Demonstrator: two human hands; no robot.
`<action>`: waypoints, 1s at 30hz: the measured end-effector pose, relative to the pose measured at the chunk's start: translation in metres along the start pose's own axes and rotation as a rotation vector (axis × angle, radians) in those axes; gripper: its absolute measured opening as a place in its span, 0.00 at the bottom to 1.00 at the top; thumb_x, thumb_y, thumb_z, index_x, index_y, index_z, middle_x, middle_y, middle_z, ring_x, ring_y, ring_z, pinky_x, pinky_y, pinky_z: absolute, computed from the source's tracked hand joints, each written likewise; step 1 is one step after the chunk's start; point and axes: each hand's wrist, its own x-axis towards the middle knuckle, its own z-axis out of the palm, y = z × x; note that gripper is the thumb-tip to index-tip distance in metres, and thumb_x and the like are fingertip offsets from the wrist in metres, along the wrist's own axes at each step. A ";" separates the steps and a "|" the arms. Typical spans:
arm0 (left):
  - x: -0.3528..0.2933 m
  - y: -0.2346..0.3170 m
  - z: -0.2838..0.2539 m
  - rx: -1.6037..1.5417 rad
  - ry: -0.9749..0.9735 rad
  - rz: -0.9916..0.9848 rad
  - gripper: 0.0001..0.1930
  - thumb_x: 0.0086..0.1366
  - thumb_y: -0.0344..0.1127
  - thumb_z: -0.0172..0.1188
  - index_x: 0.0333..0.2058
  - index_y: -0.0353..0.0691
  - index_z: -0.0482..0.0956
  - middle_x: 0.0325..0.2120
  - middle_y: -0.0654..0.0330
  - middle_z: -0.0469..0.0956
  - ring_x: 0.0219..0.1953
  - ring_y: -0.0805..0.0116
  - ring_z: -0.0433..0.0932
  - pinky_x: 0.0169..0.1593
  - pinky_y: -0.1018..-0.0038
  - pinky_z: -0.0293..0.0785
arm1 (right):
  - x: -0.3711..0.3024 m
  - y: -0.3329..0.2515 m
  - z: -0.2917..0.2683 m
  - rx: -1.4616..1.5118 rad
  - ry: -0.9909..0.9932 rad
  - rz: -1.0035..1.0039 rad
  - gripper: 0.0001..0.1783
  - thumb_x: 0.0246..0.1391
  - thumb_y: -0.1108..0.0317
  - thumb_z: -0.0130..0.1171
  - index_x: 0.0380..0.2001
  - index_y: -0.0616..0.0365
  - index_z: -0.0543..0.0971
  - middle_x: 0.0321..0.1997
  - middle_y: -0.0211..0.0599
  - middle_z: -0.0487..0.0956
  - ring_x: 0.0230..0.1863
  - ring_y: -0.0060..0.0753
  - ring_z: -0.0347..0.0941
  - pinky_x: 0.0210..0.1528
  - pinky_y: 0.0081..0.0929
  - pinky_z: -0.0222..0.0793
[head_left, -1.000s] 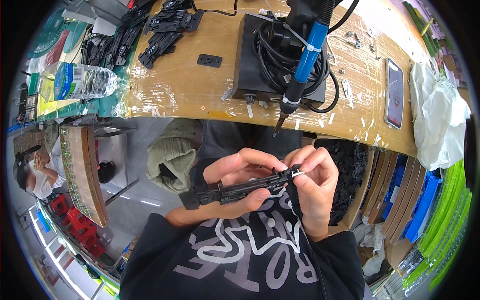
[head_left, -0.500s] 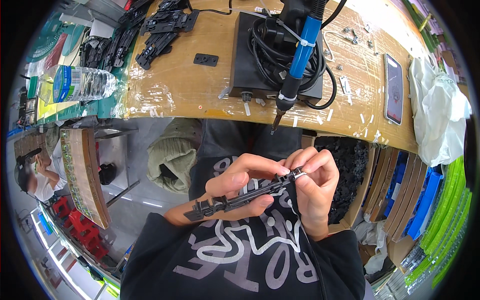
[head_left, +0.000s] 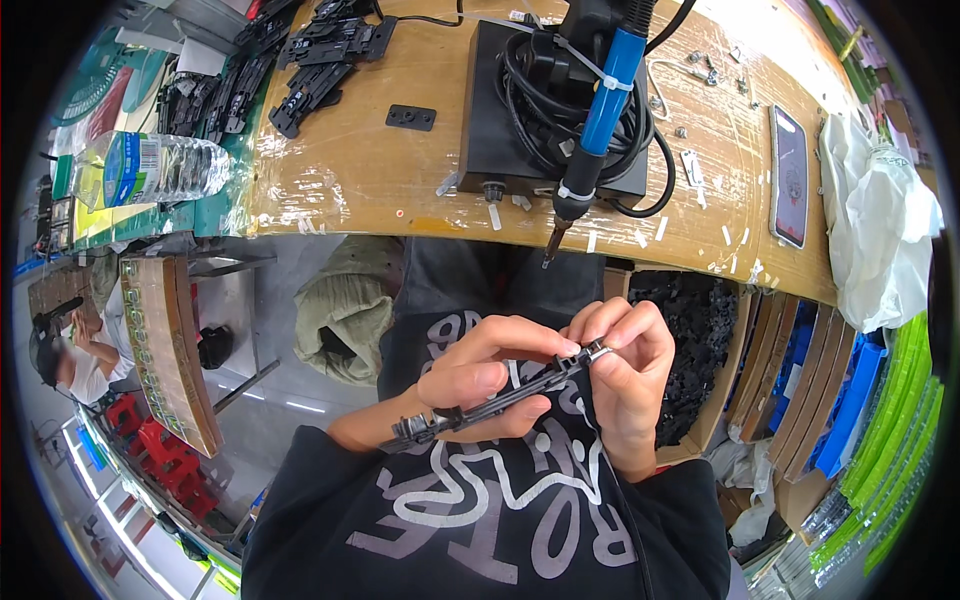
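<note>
A long, narrow black plastic part [head_left: 500,402] lies slantwise across my left hand [head_left: 478,375], whose thumb and fingers close round it. At the part's upper right end sits a small shiny metal piece [head_left: 597,349]. My right hand [head_left: 632,375] pinches that end between thumb and fingertips, and the left fingertips touch the part close by. Both hands are above my lap, in front of the bench edge. The palm side of the right fingers is hidden.
On the wooden bench [head_left: 340,190] stands a black box [head_left: 485,150] with coiled cable and a blue-handled electric screwdriver [head_left: 610,95] hanging tip down. Black parts [head_left: 330,60], a water bottle [head_left: 150,170] and a phone [head_left: 788,175] lie around. A carton of black pieces [head_left: 700,350] stands right of my lap.
The black part has rolled slightly in my left hand, and its lower left end now shows a narrower side. The right hand still pinches the other end.
</note>
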 end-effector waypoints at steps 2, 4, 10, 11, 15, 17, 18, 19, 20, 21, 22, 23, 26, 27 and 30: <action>-0.002 -0.001 -0.001 0.009 -0.013 -0.005 0.26 0.49 0.20 0.53 0.43 0.52 0.54 0.39 0.43 0.65 0.38 0.59 0.70 0.38 0.72 0.71 | -0.001 0.001 -0.001 0.003 -0.002 0.011 0.09 0.40 0.82 0.54 0.25 0.61 0.66 0.28 0.44 0.70 0.33 0.37 0.69 0.38 0.31 0.67; -0.002 0.000 -0.001 0.017 -0.014 -0.001 0.26 0.49 0.19 0.53 0.43 0.52 0.54 0.39 0.43 0.65 0.37 0.58 0.70 0.37 0.72 0.71 | -0.001 0.001 0.000 0.005 0.021 0.029 0.09 0.40 0.82 0.54 0.24 0.62 0.66 0.27 0.44 0.70 0.33 0.36 0.69 0.38 0.32 0.68; -0.002 -0.006 0.003 0.033 0.037 0.093 0.29 0.47 0.19 0.56 0.44 0.53 0.54 0.37 0.44 0.67 0.36 0.55 0.71 0.37 0.69 0.71 | 0.002 -0.006 0.003 -0.037 0.012 0.075 0.09 0.40 0.82 0.54 0.27 0.64 0.68 0.29 0.45 0.71 0.33 0.34 0.69 0.41 0.32 0.66; -0.002 -0.008 0.004 0.020 0.061 0.146 0.30 0.46 0.19 0.56 0.45 0.54 0.54 0.37 0.44 0.67 0.36 0.55 0.71 0.36 0.68 0.71 | 0.002 -0.009 0.005 -0.047 0.036 0.117 0.09 0.40 0.82 0.54 0.27 0.65 0.68 0.30 0.45 0.71 0.34 0.33 0.69 0.41 0.32 0.66; -0.003 0.000 -0.008 0.116 -0.113 -0.072 0.29 0.45 0.20 0.57 0.46 0.45 0.57 0.37 0.49 0.68 0.37 0.59 0.70 0.40 0.70 0.68 | -0.003 -0.011 -0.012 -0.346 -0.093 0.050 0.09 0.40 0.83 0.54 0.29 0.66 0.71 0.29 0.46 0.72 0.34 0.35 0.70 0.43 0.32 0.64; 0.009 0.007 -0.012 0.229 -0.200 -0.196 0.28 0.45 0.20 0.57 0.46 0.40 0.58 0.38 0.52 0.68 0.37 0.62 0.69 0.42 0.72 0.66 | -0.006 -0.007 -0.019 -0.364 -0.122 0.001 0.08 0.39 0.83 0.54 0.28 0.67 0.72 0.29 0.45 0.73 0.35 0.36 0.70 0.43 0.32 0.64; 0.006 0.006 -0.011 0.160 -0.158 -0.268 0.27 0.46 0.21 0.57 0.46 0.36 0.59 0.38 0.53 0.67 0.37 0.64 0.69 0.43 0.74 0.65 | -0.006 -0.007 -0.018 -0.375 -0.105 -0.029 0.07 0.39 0.83 0.55 0.26 0.66 0.72 0.27 0.45 0.73 0.34 0.37 0.70 0.41 0.33 0.65; 0.004 0.005 -0.009 0.089 -0.111 -0.337 0.26 0.47 0.22 0.57 0.47 0.33 0.59 0.38 0.55 0.67 0.37 0.67 0.68 0.44 0.75 0.64 | -0.006 -0.006 -0.020 -0.341 -0.128 -0.060 0.08 0.38 0.83 0.56 0.26 0.66 0.72 0.27 0.45 0.73 0.33 0.37 0.70 0.40 0.34 0.66; -0.001 0.001 -0.012 -0.015 -0.107 -0.439 0.27 0.48 0.23 0.57 0.48 0.33 0.57 0.38 0.54 0.66 0.37 0.66 0.68 0.43 0.74 0.64 | -0.007 -0.003 -0.023 -0.307 -0.150 -0.091 0.08 0.38 0.82 0.56 0.26 0.66 0.72 0.27 0.45 0.73 0.33 0.37 0.70 0.40 0.34 0.66; -0.004 -0.001 -0.014 -0.119 -0.101 -0.542 0.29 0.49 0.24 0.57 0.49 0.32 0.55 0.39 0.53 0.65 0.37 0.66 0.68 0.42 0.74 0.64 | -0.007 -0.001 -0.026 -0.272 -0.172 -0.121 0.08 0.37 0.82 0.56 0.26 0.66 0.72 0.26 0.45 0.73 0.32 0.37 0.70 0.40 0.35 0.67; -0.007 -0.003 -0.015 -0.208 -0.089 -0.656 0.26 0.50 0.27 0.56 0.48 0.32 0.56 0.38 0.55 0.66 0.36 0.68 0.68 0.41 0.76 0.64 | -0.007 -0.001 -0.029 -0.286 -0.171 -0.122 0.08 0.35 0.82 0.58 0.25 0.66 0.73 0.26 0.44 0.73 0.32 0.38 0.71 0.40 0.37 0.68; -0.009 -0.005 -0.016 -0.299 -0.076 -0.770 0.24 0.52 0.30 0.54 0.47 0.32 0.57 0.36 0.57 0.66 0.36 0.71 0.68 0.40 0.78 0.64 | -0.006 -0.001 -0.029 -0.333 -0.202 -0.130 0.08 0.35 0.82 0.58 0.24 0.66 0.73 0.27 0.44 0.74 0.33 0.38 0.71 0.40 0.37 0.68; -0.015 -0.011 -0.018 -0.575 -0.042 -1.105 0.21 0.56 0.39 0.50 0.44 0.31 0.61 0.33 0.61 0.68 0.33 0.79 0.67 0.36 0.84 0.64 | -0.001 0.002 -0.033 -0.499 -0.293 -0.152 0.08 0.32 0.84 0.57 0.21 0.65 0.75 0.30 0.44 0.74 0.34 0.39 0.71 0.41 0.35 0.68; -0.014 -0.009 -0.017 -0.605 -0.055 -1.122 0.21 0.55 0.38 0.51 0.43 0.31 0.62 0.32 0.62 0.68 0.33 0.79 0.67 0.35 0.84 0.64 | -0.002 0.002 -0.034 -0.528 -0.302 -0.117 0.08 0.32 0.85 0.57 0.22 0.64 0.75 0.31 0.44 0.73 0.35 0.38 0.71 0.41 0.33 0.68; -0.009 -0.005 -0.017 -0.660 -0.072 -1.154 0.20 0.52 0.36 0.53 0.41 0.31 0.63 0.29 0.63 0.69 0.31 0.80 0.68 0.33 0.85 0.65 | -0.003 0.003 -0.034 -0.559 -0.316 0.004 0.10 0.31 0.86 0.55 0.22 0.63 0.76 0.36 0.44 0.71 0.37 0.35 0.70 0.41 0.27 0.67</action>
